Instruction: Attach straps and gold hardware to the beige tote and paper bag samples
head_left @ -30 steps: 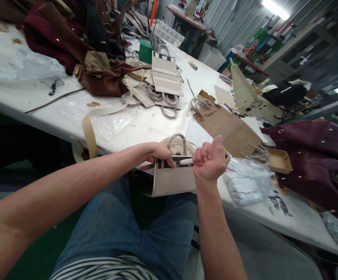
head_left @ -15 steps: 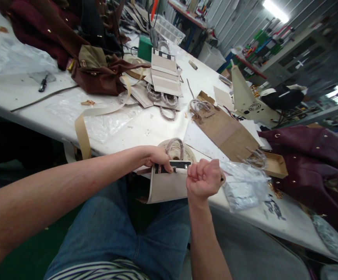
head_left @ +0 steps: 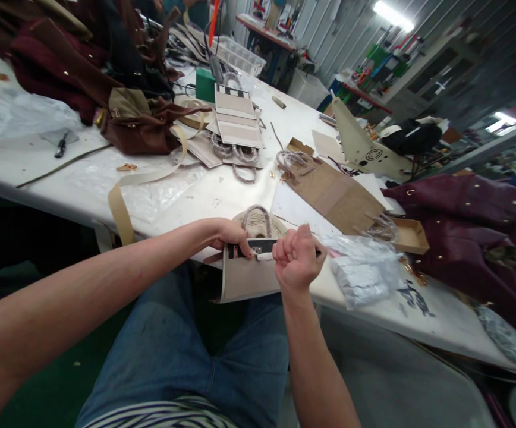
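Note:
At the table's front edge my left hand [head_left: 232,236] pinches the top of a beige bag panel [head_left: 248,279]. A dark strip with small metal fittings runs along the panel's upper edge, and a wrapped loop handle [head_left: 258,209] rises behind it. My right hand [head_left: 299,257] is a closed fist around a hand tool with a whitish shaft [head_left: 264,257]. The shaft points left to a fitting on the dark strip, beside my left thumb. Most of the tool's handle is hidden in the fist, so its exact kind does not show. A cream roll [head_left: 278,224] stands behind the panel.
Finished-looking beige panels with wrapped handles [head_left: 239,119] are stacked at the back. A tan bag piece [head_left: 333,199] lies right of centre, near a plastic-wrapped packet [head_left: 365,270]. Burgundy bags [head_left: 476,220] fill the right side; a brown bag [head_left: 142,128] sits left.
The whole scene has shifted a little left and up in view. Both hands keep their grips; the tool's shaft still meets the dark strip.

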Demonstrator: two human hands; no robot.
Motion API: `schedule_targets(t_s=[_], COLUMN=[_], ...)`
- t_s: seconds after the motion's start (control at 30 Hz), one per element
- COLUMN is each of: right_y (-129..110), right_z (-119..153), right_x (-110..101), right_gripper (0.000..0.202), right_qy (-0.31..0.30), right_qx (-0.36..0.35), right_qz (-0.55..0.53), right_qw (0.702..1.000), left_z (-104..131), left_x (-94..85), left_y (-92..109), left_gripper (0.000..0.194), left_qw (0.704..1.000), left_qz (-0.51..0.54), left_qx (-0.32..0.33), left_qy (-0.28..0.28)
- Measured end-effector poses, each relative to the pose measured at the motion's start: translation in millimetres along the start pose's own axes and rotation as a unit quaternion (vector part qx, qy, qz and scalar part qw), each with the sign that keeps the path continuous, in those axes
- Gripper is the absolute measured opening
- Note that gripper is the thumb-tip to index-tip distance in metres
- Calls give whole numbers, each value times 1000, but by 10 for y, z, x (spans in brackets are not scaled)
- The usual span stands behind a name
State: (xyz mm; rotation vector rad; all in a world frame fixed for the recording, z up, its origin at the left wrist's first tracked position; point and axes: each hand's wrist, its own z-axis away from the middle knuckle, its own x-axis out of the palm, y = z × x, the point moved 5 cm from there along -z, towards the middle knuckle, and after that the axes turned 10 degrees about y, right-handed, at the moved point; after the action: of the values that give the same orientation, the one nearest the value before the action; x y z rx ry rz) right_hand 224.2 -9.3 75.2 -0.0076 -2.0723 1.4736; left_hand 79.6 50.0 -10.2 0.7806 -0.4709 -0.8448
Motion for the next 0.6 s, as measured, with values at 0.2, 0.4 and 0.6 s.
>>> schedule_targets(t_s=[0.2,0.4,0.6], right_y=[20,29,-2], right_z=[-30,0,184], right_x=[86,164,143], right_gripper=[69,69,65], right_qy=[2,-8,-3], right_qx=[18,-3,-63], right_qz=[23,53,60], right_qw=[1000,999,996], left_z=[50,79,135], left_x=[17,15,24], left_y=[32,30,66], left_gripper=[43,33,25], left_qw=[1000,999,995], left_qz=[1,2,-26], left_qx=[15,13,12], left_qy=[10,46,98])
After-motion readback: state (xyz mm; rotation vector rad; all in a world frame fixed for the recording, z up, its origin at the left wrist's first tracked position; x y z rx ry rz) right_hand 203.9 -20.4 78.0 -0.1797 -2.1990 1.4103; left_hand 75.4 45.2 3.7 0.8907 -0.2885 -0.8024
